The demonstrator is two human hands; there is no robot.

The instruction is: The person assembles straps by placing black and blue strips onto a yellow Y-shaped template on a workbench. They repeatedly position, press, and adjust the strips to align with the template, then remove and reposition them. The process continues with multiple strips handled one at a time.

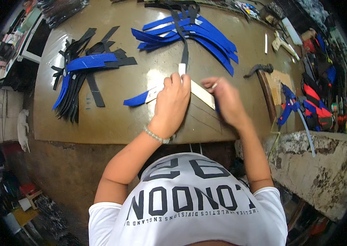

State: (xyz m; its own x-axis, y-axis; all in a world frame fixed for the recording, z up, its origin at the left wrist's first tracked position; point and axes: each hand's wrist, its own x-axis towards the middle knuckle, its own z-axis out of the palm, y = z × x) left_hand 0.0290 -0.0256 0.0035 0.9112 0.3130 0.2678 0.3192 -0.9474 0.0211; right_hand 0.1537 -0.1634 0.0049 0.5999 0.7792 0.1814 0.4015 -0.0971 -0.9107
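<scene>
A pale, Y-shaped template (pixel 201 94) lies on the table under my left hand (pixel 174 96), whose bent fingers hold it down near its middle. A blue strap (pixel 135 99) sticks out past its left arm, and a dark strap (pixel 185 53) runs away from its far arm. My right hand (pixel 227 98) is at the end of the template's right arm, fingers pinched and slightly blurred. A small whitish piece (pixel 213 86) shows at its fingertips; its kind is hard to make out. Some blue shows beneath that hand.
Blue straps (pixel 206 35) fan out at the far side of the brown table (pixel 112 127). Black and blue straps (pixel 75 82) are piled at left. A hammer (pixel 265 90), a blue glue gun (pixel 290 104), a pale glue gun (pixel 285 46) and a white stick (pixel 265 44) lie at right.
</scene>
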